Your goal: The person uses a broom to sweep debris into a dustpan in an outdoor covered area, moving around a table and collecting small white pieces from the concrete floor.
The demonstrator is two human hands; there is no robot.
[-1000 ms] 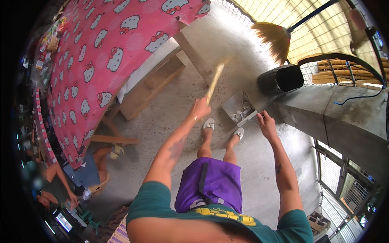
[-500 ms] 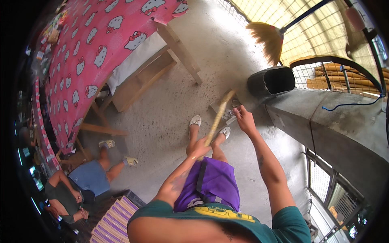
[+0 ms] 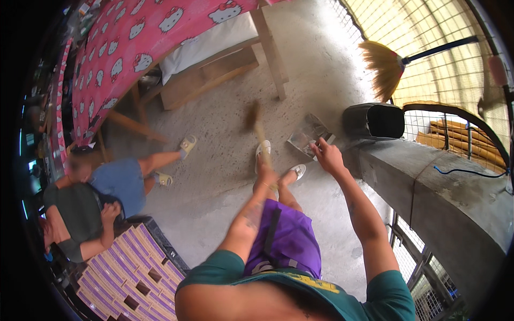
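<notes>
Left hand: the left hand (image 3: 266, 178) is seen closed around the lower end of a hand broom (image 3: 257, 128); fingers wrapped about its handle.
Broom: blurred, slanted up and away from the left hand, its head held over the concrete floor (image 3: 214, 134).
Right hand: the right hand (image 3: 327, 156) is seen at the handle of a metal dustpan (image 3: 307, 134); fingers curled there, grip not clearly shown.
Dustpan: set on the floor just beyond the right fingers, beside a black bin (image 3: 375, 120).
Feet: white sandals (image 3: 263, 151) between broom and dustpan.

The left hand (image 3: 266, 176) has drawn back toward the body, swinging the small hand broom (image 3: 256, 124) over the floor; the right hand (image 3: 327, 156) now grips the dustpan (image 3: 308, 135).
</notes>
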